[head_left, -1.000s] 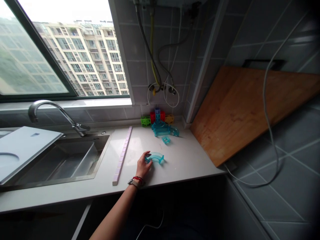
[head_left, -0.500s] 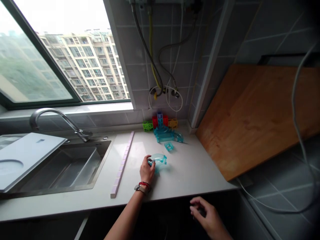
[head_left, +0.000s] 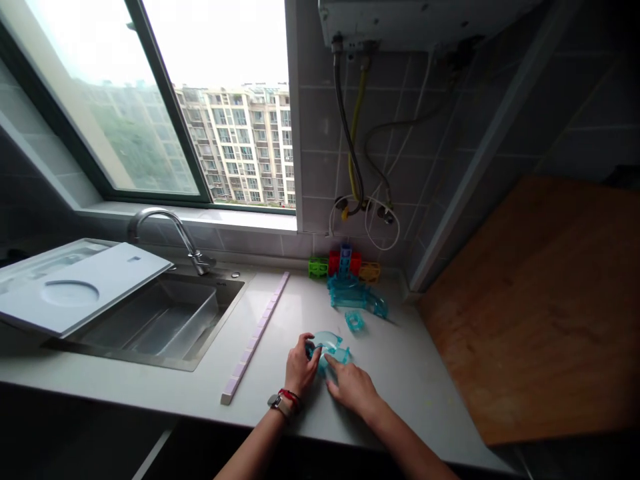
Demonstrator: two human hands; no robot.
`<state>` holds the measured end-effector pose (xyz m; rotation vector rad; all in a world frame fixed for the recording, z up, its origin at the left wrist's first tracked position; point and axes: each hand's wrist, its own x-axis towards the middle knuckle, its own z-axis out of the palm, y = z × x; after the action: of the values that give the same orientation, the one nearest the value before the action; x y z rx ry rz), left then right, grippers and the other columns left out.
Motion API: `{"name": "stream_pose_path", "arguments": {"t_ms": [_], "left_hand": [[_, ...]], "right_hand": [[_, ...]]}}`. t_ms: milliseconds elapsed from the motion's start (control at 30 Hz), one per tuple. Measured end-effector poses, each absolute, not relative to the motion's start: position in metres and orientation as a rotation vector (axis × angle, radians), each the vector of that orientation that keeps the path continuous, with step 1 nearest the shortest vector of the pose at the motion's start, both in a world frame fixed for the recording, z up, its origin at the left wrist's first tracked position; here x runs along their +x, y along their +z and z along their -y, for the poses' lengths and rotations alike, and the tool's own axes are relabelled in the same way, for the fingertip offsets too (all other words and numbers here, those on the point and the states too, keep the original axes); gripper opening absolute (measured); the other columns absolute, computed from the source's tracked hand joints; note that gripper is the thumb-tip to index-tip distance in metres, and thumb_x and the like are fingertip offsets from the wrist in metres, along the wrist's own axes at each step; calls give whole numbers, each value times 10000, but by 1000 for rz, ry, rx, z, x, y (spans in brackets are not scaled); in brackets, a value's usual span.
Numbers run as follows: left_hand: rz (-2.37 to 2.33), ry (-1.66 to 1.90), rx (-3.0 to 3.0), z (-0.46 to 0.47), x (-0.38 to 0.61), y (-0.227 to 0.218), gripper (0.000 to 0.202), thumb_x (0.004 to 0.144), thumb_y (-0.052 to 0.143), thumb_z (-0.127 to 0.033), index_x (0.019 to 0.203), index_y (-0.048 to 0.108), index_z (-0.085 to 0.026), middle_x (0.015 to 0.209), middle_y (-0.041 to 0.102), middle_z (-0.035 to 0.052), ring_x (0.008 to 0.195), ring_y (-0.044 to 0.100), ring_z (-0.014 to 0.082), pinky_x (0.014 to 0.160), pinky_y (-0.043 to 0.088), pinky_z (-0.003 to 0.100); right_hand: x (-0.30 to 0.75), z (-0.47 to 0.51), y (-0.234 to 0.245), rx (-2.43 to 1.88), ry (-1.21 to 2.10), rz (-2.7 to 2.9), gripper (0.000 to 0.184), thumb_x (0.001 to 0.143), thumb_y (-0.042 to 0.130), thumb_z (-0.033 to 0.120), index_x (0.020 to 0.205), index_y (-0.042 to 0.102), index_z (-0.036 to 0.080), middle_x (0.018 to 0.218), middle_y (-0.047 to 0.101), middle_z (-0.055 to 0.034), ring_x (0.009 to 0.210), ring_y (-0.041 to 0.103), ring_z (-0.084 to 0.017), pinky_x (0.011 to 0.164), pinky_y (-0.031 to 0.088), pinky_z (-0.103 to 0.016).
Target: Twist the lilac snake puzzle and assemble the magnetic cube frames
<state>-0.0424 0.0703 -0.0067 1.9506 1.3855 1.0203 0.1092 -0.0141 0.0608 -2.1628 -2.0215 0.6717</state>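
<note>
- While a curved turquoise track piece (head_left: 329, 341) is pinched by the left hand (head_left: 300, 367) over the countertop (head_left: 405, 380), the right hand (head_left: 353, 387) is held close beside it, index finger extended; whether anything is gripped there cannot be told.
- Beyond, a square turquoise connector (head_left: 354, 322) is seen.

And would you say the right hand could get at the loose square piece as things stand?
Probably yes: the square piece lies just beyond the right hand, and bare counter right of the curved track leaves a way.

Glare whitens the window (head_left: 225, 60); the right side sinks into shadow.
</note>
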Motion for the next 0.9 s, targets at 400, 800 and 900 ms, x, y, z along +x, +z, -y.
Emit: {"name": "stream_pose_path", "arguments": {"t_ms": [400,800,900], "left_hand": [[-1666,975,2103,-95,-74,2,326,847,594,-154,1163,661,-190,1035,701,87,1011,613,289,902,484,426],[-1604,777,2332,-90,-75,-9,663,900,559,-81,1507,521,-345,1516,506,104,1239,577,294,1022,478,469],[-1513,738,2389,-90,-78,-9,632,899,556,-73,1454,585,-375,1549,483,87,1288,566,290,1068,472,476]], "right_hand": [[183,38,29,-1956,669,1376,429,924,524,497,1035,801,190,804,786,-101,827,753,-300,813,570,-362],[192,83,-10,-1459,970,503,500,618,873,605,835,790,162,764,756,-68,708,702,-245,653,578,-297],[191,84,-2,-1449,995,500,491,619,877,591,820,786,153,736,742,-60,694,685,-234,634,554,-283]]}}
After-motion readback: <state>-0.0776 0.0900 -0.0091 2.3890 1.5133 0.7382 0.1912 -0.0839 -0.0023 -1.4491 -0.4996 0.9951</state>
